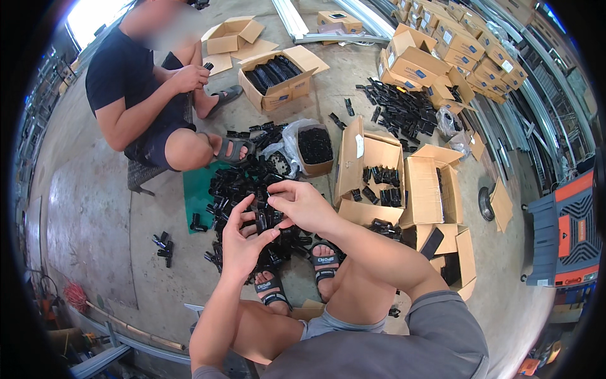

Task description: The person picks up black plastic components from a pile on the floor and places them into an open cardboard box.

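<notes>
Several black parts (163, 246) lie on the bare floor (154, 211) at the left. Beyond them sits a co-worker (120, 82), a similar small piece (207, 66) at the fingertips. Next comes the heap of black parts (233, 189), partly on a green sheet (196, 189).

Over this heap, the wearer's left hand (242, 245) is curled, its thumb and forefinger apart. One black part (261, 221) appears between the two hands, in front of the heap. The right hand (307, 205) reaches in from the other side, fingers bent and thumb inward. Dark parts behind blur the contact, so I cannot tell whether either set of fingers is closed on it. The step seems to be two-handed handling of this single part; the next move calls for a steady fingertip hold and careful alignment.

As for writing, the sandals (273, 297) below carry pale lettering across their straps. Further right, an open carton (350, 161) has a white label on its flap, and the stacked cartons (463, 42) bear blue print and white stickers. At far right, an orange-and-grey case (568, 227) shows small markings, too fine to read.
</notes>
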The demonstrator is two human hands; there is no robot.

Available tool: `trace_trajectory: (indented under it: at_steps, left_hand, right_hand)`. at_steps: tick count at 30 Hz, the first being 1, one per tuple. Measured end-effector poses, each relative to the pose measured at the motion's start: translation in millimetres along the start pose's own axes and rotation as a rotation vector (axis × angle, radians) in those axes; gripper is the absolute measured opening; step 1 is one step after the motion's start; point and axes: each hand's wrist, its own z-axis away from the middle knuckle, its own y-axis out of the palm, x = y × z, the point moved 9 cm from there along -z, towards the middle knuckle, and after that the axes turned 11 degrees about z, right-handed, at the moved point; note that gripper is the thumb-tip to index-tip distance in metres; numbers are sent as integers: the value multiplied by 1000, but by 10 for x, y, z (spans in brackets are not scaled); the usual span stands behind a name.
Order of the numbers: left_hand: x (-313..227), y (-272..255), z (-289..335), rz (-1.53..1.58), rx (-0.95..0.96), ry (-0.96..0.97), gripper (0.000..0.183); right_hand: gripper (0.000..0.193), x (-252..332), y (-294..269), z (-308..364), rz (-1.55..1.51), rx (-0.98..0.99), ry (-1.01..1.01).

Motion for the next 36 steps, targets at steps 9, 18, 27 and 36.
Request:
trace_trajectory:
  at_steps: [9,18,27,36]
  left_hand:
    - [-118,127,126,-237,-11,112,83]
    - [6,40,43,-136,31,38,81]
    - [-79,87,71,-15,110,55,83]
    - [-92,93,117,21,144,45,80]
  right_hand:
    - [35,91,-64,24,79,-35,-13]
    - [37,138,96,63,54,230,-42]
    - [26,233,56,25,15,191,-215]
    - [23,299,40,60,143,113,-277]
